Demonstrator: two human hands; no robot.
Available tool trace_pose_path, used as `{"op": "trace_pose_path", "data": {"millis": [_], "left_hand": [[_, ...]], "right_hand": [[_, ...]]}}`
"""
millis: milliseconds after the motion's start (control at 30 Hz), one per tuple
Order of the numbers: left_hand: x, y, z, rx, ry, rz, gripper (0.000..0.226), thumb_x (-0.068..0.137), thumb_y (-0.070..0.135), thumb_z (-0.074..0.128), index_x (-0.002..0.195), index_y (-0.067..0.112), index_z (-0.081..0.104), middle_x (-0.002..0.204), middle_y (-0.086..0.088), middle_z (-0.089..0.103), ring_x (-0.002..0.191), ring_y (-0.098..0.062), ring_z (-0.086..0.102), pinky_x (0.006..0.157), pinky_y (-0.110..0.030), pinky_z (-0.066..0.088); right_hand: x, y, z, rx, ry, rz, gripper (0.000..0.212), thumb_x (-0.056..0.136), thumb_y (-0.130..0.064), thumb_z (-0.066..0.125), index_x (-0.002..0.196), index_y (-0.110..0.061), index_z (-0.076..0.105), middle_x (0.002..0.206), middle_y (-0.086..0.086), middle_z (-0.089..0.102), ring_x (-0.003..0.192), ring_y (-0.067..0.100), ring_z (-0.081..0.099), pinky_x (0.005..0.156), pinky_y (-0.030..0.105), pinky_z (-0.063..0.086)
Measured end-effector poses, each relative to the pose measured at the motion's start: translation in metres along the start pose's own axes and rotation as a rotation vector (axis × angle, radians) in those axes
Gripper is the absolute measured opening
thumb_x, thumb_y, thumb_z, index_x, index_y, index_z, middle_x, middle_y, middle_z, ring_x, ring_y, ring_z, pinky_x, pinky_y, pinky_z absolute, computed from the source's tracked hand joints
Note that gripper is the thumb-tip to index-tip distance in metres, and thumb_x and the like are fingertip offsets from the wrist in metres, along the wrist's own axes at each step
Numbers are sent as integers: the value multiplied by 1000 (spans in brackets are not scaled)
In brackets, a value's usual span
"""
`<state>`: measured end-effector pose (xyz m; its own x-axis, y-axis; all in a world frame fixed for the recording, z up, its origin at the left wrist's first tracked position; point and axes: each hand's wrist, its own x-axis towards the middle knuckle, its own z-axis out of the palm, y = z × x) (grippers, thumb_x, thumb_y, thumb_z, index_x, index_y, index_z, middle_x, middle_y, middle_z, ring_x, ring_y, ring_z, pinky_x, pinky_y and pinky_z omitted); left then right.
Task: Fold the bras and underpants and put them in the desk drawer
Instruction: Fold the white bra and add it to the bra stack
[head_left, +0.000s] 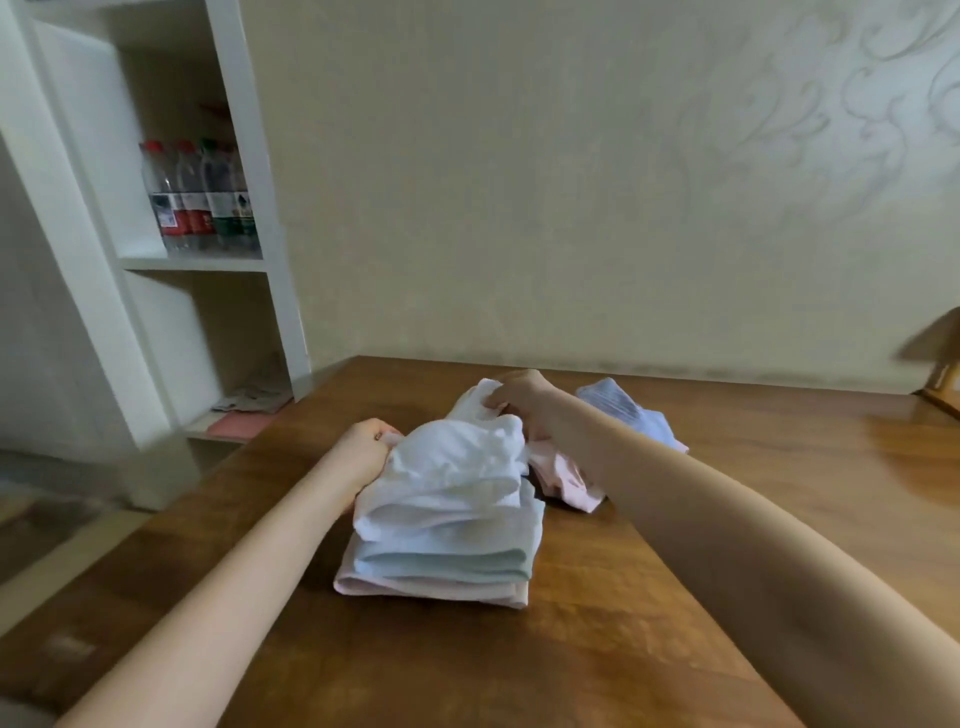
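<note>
Left hand (363, 447): fingers curled into the near-left edge of the white garment (457, 467), gripping the cloth.
Right hand (519, 400): reaches over the far end of the same garment and pinches a bunched fold of it.
White garment: lies rumpled on top of the stack, held at both ends. Its edges are not squared, and the blur hides whether it is a bra or underpants.
Stack: beneath it, a pale green folded piece (441, 561) rests on a pink folded piece (426, 590), on the bench (727, 493) near the person.
Loose pieces: a pink garment (561, 478) lies crumpled just beside the stack, partly hidden by the right forearm. A pale blue garment (628, 410) lies beyond it. I cannot tell whether the two touch.
Step in hand: folding, by my reading, with the third piece being shaped on the stack.
Next move: likely bring the far end over toward the near edge and press it flat, keeping the layers below aligned. Two pieces then remain to fold.
Drawer: not in view, so nothing appears stowed yet.
Beyond: a white shelf unit (270, 208) at left holds water bottles (200, 197).
</note>
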<state>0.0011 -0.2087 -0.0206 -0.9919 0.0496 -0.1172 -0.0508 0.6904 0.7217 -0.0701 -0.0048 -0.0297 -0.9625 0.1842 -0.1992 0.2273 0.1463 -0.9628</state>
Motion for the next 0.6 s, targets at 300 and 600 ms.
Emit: {"op": "trace_pose_path", "data": {"millis": [300, 600], "left_hand": [[-49, 13, 44, 707, 28, 498, 64, 82, 70, 39, 139, 43, 27, 148, 4, 25, 134, -22, 26, 110, -47, 27], [-46, 2, -6, 527, -717, 610, 19, 85, 38, 63, 104, 41, 63, 135, 31, 34, 129, 13, 20, 108, -28, 20]], "right_hand": [[-19, 1, -4, -516, 84, -493, 33, 86, -5, 54, 116, -13, 66, 120, 6, 66, 111, 21, 59, 87, 23, 45], [-50, 30, -39, -831, -177, -554, 33, 90, -19, 55, 123, -23, 57, 126, 0, 60, 116, 18, 54, 88, 31, 47]]}}
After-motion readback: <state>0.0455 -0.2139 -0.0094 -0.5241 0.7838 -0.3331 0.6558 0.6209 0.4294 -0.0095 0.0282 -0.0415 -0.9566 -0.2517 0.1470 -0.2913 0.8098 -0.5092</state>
